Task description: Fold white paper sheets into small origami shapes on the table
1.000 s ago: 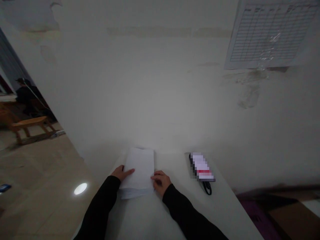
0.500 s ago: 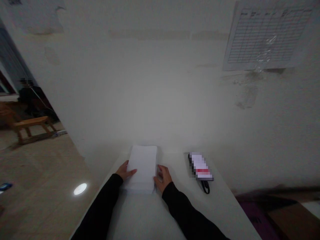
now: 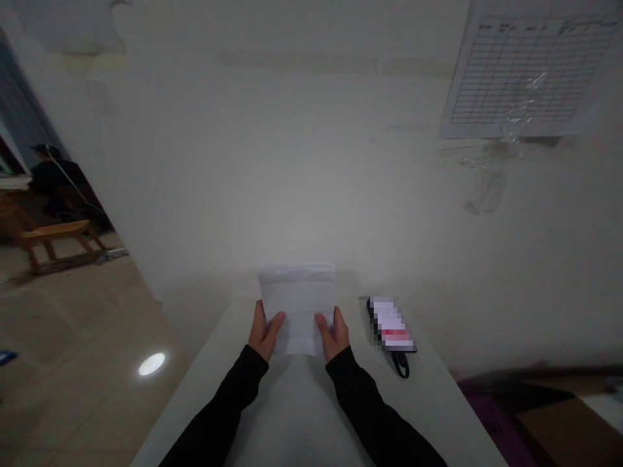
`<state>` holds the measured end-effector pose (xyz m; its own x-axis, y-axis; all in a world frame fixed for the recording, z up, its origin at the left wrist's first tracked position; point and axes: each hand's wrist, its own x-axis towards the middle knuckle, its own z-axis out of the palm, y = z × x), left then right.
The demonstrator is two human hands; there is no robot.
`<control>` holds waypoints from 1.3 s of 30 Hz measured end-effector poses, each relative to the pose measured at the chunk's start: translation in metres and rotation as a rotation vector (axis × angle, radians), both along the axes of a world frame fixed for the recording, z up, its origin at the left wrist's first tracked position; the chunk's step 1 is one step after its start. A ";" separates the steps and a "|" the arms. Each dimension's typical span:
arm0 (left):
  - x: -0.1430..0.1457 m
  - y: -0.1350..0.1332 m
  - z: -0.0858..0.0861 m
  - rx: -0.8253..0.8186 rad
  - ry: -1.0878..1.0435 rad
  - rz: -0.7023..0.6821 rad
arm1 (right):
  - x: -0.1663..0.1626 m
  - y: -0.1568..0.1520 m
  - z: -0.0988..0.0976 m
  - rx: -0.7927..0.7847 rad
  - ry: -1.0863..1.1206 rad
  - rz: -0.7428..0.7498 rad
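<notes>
Paper stack (image 3: pixel 298 305) now being lifted upright off the tabletop (image 3: pixel 302 415), being gripped by left hand (image 3: pixel 264 333) and right hand (image 3: pixel 333 334), fingers pinching its lower edges, blurred card (image 3: pixel 392 325) lying nearby.

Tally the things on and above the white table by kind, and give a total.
Paper stack, held by the left hand and right hand: 1
Dark device with a pixelated face on the table: 1
Printed chart on the wall: 1
Total: 3
</notes>
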<state>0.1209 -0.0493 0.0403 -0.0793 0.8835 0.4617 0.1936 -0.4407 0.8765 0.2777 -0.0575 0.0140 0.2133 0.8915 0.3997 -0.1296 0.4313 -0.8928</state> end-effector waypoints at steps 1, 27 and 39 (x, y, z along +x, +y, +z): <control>0.003 -0.001 -0.004 -0.005 0.002 0.051 | 0.000 -0.001 -0.002 -0.014 -0.046 -0.001; -0.027 0.013 -0.003 -0.444 -0.367 -0.144 | 0.013 0.011 -0.027 -0.037 -0.188 0.368; -0.013 0.014 0.000 -0.427 -0.681 -0.042 | 0.003 0.012 -0.039 -0.481 0.528 0.326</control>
<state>0.1079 -0.0355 0.0404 -0.1842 0.9814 -0.0543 -0.4536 -0.0358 0.8905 0.2807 -0.0460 -0.0249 -0.0347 0.9912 -0.1275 -0.6424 -0.1198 -0.7570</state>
